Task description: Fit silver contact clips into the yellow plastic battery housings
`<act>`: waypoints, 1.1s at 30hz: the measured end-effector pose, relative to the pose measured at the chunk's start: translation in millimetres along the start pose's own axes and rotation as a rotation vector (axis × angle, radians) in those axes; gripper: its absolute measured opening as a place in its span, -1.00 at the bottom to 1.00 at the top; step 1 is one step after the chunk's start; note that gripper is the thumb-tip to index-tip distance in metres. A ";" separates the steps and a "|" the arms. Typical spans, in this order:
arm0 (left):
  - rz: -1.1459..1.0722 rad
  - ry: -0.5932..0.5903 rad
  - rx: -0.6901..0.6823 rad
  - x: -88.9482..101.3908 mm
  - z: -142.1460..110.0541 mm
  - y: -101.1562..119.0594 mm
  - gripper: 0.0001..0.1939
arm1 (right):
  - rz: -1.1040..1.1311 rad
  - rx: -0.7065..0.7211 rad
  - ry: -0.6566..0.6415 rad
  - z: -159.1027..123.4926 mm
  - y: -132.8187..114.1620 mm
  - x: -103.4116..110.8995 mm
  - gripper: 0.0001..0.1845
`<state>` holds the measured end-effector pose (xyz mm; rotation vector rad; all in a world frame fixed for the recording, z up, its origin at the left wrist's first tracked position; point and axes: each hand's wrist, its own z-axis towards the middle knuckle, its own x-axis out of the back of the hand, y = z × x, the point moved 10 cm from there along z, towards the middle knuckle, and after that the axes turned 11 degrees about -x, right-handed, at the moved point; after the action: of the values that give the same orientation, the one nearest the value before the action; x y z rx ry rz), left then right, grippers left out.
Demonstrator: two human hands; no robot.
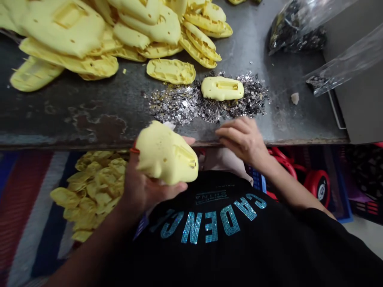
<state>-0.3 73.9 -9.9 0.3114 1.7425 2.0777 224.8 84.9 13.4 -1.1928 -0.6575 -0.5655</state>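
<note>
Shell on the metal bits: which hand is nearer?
Right: the right hand is just short of that shell; the left hand, holding another shell, is farther, to the left.

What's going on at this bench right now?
A person's left hand holds a large yellow shell in front of the bench. The right hand is at the bench's front edge, fingers curled; whether it holds anything can't be seen. Beyond it, a smaller yellow piece lies on scattered small metallic bits.
</note>
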 end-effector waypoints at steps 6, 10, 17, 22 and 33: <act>-0.183 0.101 0.056 10.0 -5.4 -17.2 -0.27 | -0.527 0.108 0.139 38.7 54.0 34.6 -0.82; -0.289 0.089 0.073 1.5 -3.1 -27.9 -0.23 | -0.508 0.076 0.214 36.9 60.0 51.3 -0.83; -0.426 0.123 0.189 -13.6 0.8 -46.7 -0.34 | -0.512 -0.027 0.152 38.9 41.5 18.6 -0.89; -0.515 0.126 0.206 -26.4 4.1 -45.2 -0.34 | -0.501 -0.055 0.080 44.4 46.7 16.7 -0.84; -0.701 0.056 0.317 -64.5 19.6 -45.6 -0.25 | -0.017 0.017 0.087 17.7 1.7 44.1 -0.91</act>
<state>72.9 68.8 -44.9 -0.2486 1.8580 1.3270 253.4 99.9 48.3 -1.1412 -0.5983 -0.6213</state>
